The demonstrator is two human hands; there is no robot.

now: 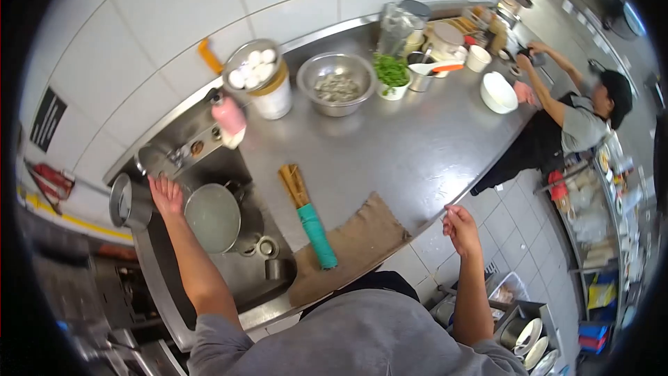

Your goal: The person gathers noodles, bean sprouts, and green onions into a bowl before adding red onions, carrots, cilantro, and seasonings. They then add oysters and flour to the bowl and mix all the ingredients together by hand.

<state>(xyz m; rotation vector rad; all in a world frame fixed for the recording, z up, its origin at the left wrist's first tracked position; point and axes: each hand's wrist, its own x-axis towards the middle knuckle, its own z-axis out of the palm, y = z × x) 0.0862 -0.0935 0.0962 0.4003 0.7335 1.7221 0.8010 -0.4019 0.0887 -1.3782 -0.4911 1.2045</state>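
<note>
The left hand (pixel 165 195), fingers spread and gripping nothing visible, reaches just beside the pot (pixel 212 217) in the sink (pixel 249 280), which a careless sweep could tip, while whether the curled right hand (pixel 460 230) grips anything is unclear.

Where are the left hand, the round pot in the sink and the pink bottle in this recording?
left hand (pixel 167 196): head view, on the back of the hand
round pot (pixel 240 220): head view, on its right rim
pink bottle (pixel 228 115): head view, on its body
</note>
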